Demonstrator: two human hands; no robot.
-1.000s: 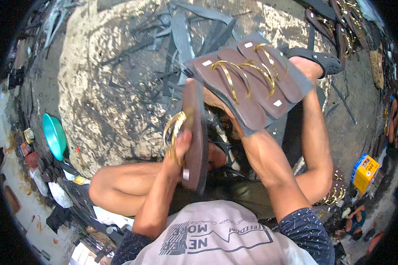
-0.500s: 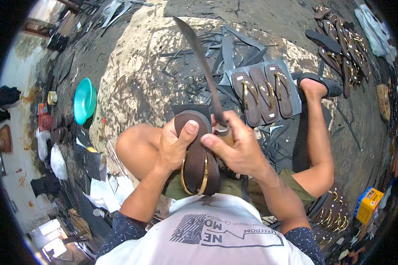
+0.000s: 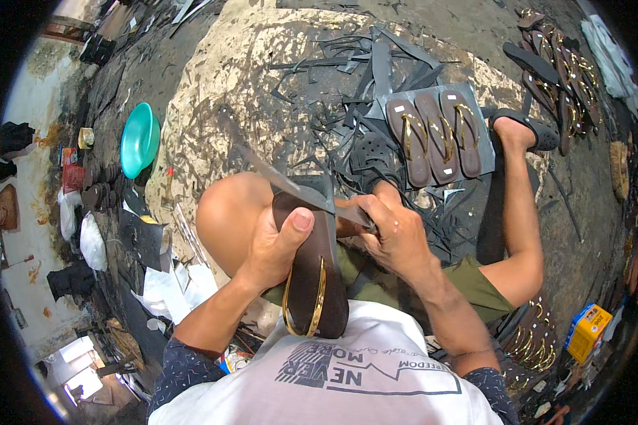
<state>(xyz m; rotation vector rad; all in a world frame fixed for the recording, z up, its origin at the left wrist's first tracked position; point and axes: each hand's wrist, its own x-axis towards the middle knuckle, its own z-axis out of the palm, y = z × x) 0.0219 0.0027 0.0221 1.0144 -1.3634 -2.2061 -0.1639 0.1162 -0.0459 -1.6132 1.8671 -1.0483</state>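
Observation:
My left hand (image 3: pixel 276 244) is closed round the toe half of a brown flip-flop (image 3: pixel 305 262) with gold straps, its thumb flat on the footbed. The heel points toward my white shirt. In my right hand (image 3: pixel 397 237) is a long knife (image 3: pixel 290 185), gripped near its handle, which my fingers mostly hide. The blade lies across the toe end of the flip-flop, at the dark sole material (image 3: pixel 319 188) that sticks out beyond the footbed. Its far tip is blurred and points up to the left.
Three finished-looking flip-flops (image 3: pixel 443 138) lie on a grey sheet (image 3: pixel 485 159) ahead to the right. Dark cut strips (image 3: pixel 381 67) are strewn beside them. A teal basin (image 3: pixel 140 140) stands at left, a sandal pile (image 3: pixel 560 78) far right, a yellow box (image 3: pixel 588 333) near right.
The knife has swung from pointing up and away to lying leftward across the flip-flop's toe. My right hand has turned with it and moved slightly right and down. My left hand still holds the flip-flop.

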